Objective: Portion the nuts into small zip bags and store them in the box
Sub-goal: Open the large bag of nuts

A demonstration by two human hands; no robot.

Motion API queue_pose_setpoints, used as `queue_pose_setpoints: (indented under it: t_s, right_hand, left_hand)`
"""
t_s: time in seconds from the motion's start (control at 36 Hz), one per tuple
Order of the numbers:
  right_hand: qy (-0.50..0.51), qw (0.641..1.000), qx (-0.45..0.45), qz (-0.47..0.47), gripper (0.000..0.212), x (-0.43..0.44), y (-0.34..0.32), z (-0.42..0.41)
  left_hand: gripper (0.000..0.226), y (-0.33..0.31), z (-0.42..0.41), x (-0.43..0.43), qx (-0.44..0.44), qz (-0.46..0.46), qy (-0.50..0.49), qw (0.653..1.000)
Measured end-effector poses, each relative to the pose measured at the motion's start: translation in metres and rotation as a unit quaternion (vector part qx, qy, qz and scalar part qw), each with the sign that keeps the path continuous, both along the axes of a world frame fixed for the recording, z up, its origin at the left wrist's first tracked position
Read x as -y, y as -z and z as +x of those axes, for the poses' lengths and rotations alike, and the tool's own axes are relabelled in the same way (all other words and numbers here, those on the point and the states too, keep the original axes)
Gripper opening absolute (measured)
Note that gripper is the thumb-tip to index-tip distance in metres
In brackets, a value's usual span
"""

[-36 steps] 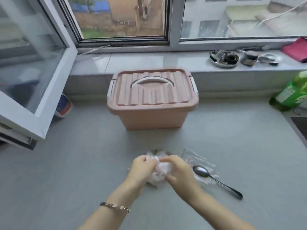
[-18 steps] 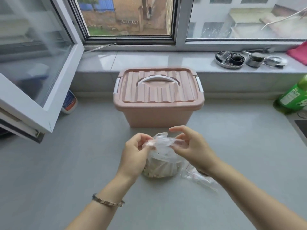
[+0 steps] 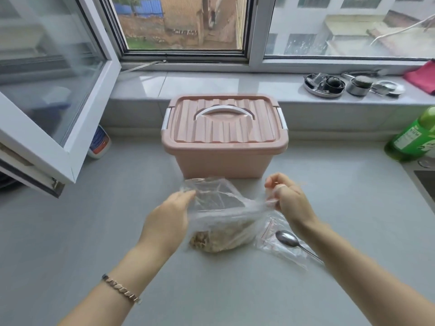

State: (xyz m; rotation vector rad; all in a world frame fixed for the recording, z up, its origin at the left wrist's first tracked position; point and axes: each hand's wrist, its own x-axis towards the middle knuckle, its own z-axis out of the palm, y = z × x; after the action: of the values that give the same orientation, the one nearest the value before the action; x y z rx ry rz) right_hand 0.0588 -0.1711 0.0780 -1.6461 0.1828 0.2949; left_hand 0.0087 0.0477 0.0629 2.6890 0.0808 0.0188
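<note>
Grey table (image 3: pixel 70 243) open left and in front of the clear plastic bag of nuts (image 3: pixel 219 236). Pink plastic lidded box (image 3: pixel 223 161) blocks just behind; metal spoon (image 3: pixel 288 240) on small clear zip bags (image 3: pixel 268 234) crowds its right. White-framed window sash (image 3: pixel 58 147) overhangs far left.

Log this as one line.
opening nut bag | left hand holds rim | right hand pinches rim | box lidded | spoon on zip bags

The scene is lit brightly and evenly by daylight from the window (image 3: pixel 183 24) behind. Only faint, soft shadows are cast on the counter (image 3: pixel 70 231). Glare is seen on the sill (image 3: pixel 211 82). Straight lines are bowed near the edges, and the left hand (image 3: pixel 169 220) and clear bag (image 3: pixel 219 203) are slightly blurred.
</note>
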Motion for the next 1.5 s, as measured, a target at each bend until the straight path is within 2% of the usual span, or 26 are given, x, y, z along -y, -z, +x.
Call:
queue_pose_setpoints:
  t_s: [0.06, 0.14, 0.19, 0.25, 0.31, 0.39, 0.47, 0.53, 0.58, 0.67, 0.75, 0.83, 0.86, 0.89, 0.94, 1.03, 1.08, 1.14, 1.19, 1.25, 1.31, 1.36, 1.44, 1.5]
  right_hand:
    - [-0.052, 0.997, 0.002, -0.048, 0.018, -0.004, -0.003, -0.003]
    - [-0.162, 0.981, 0.014, -0.108, 0.034, -0.003, -0.007, -0.006]
    - [-0.228, 0.96, 0.05, -0.151, 0.03, -0.002, -0.008, -0.011]
    - [-0.267, 0.928, 0.132, -0.222, 0.028, -0.003, -0.005, -0.013]
    - [-0.295, 0.889, 0.198, -0.289, 0.035, -0.003, 0.0, -0.011]
    - [-0.306, 0.859, 0.221, -0.347, 0.041, -0.003, 0.001, -0.005]
    - [-0.323, 0.821, 0.282, -0.378, 0.028, 0.0, 0.002, -0.002]
    - [-0.351, 0.811, 0.281, -0.375, 0.028, 0.001, 0.001, 0.0]
    - [-0.358, 0.81, 0.258, -0.387, 0.04, 0.0, 0.002, 0.004]
    - [-0.379, 0.786, 0.213, -0.44, 0.052, -0.003, 0.013, 0.014]
    - [-0.392, 0.759, 0.178, -0.489, 0.045, -0.008, 0.024, 0.017]
    - [-0.35, 0.781, 0.149, -0.495, 0.029, -0.017, 0.036, 0.013]
    - [-0.338, 0.788, 0.134, -0.497, 0.031, -0.021, 0.041, 0.011]
    - [-0.333, 0.786, 0.123, -0.505, 0.039, -0.025, 0.048, 0.009]
    - [-0.333, 0.772, 0.11, -0.53, 0.045, -0.03, 0.065, 0.007]
    - [-0.339, 0.752, 0.127, -0.55, 0.031, -0.022, 0.091, 0.014]
    - [-0.336, 0.757, 0.206, -0.521, 0.036, -0.011, 0.101, 0.017]
    - [-0.353, 0.748, 0.255, -0.501, 0.042, 0.002, 0.11, 0.02]
    - [-0.347, 0.743, 0.319, -0.475, 0.047, 0.014, 0.124, 0.021]
    - [-0.36, 0.724, 0.391, -0.439, 0.036, 0.02, 0.127, 0.024]
    - [-0.397, 0.673, 0.485, -0.393, 0.03, 0.025, 0.13, 0.028]
    - [-0.446, 0.615, 0.542, -0.361, 0.029, 0.03, 0.133, 0.029]
    - [-0.506, 0.555, 0.547, -0.37, 0.03, 0.033, 0.134, 0.029]
    - [-0.531, 0.556, 0.507, -0.389, 0.032, 0.033, 0.136, 0.03]
  left_hand:
    - [0.036, -0.003, 0.002, 0.005, 0.012, -0.033, -0.059, 0.998]
    - [0.016, -0.009, 0.007, 0.012, 0.031, -0.129, -0.157, 0.979]
    - [0.006, -0.012, 0.013, 0.017, 0.046, -0.188, -0.203, 0.96]
    - [0.015, -0.01, 0.018, 0.021, 0.061, -0.195, -0.179, 0.962]
    - [0.03, -0.008, 0.019, 0.025, 0.068, -0.184, -0.112, 0.974]
    - [0.044, -0.003, 0.015, 0.029, 0.04, -0.13, -0.025, 0.99]
    - [0.042, 0.008, 0.008, 0.023, -0.013, -0.045, 0.041, 0.998]
    - [0.045, 0.017, 0.004, 0.017, -0.032, 0.011, 0.071, 0.997]
    - [0.062, 0.025, -0.001, 0.011, -0.061, 0.028, 0.091, 0.994]
    - [0.081, 0.032, -0.008, 0.009, -0.121, 0.0, 0.104, 0.987]
    - [0.069, 0.046, -0.011, 0.011, -0.139, -0.093, 0.044, 0.985]
    - [0.027, 0.054, -0.006, 0.024, -0.124, -0.183, -0.095, 0.971]
    - [0.014, 0.057, -0.003, 0.029, -0.123, -0.185, -0.122, 0.967]
    - [0.011, 0.059, 0.0, 0.034, -0.121, -0.182, -0.137, 0.966]
    - [0.02, 0.066, 0.004, 0.038, -0.112, -0.168, -0.118, 0.972]
    - [0.025, 0.078, 0.01, 0.032, -0.143, -0.133, -0.024, 0.981]
    - [0.016, 0.085, 0.013, 0.023, -0.182, -0.092, 0.037, 0.978]
    - [0.029, 0.093, 0.016, 0.012, -0.199, -0.039, 0.081, 0.976]
    - [0.044, 0.098, 0.02, 0.004, -0.223, -0.004, 0.082, 0.971]
    - [0.055, 0.105, 0.025, -0.002, -0.268, 0.002, 0.07, 0.961]
    - [0.062, 0.116, 0.03, -0.008, -0.324, 0.005, 0.048, 0.945]
    - [0.061, 0.125, 0.033, -0.01, -0.337, -0.064, 0.013, 0.939]
    - [0.057, 0.128, 0.036, -0.008, -0.346, -0.196, -0.04, 0.917]
    - [0.059, 0.123, 0.038, -0.002, -0.326, -0.22, -0.045, 0.918]
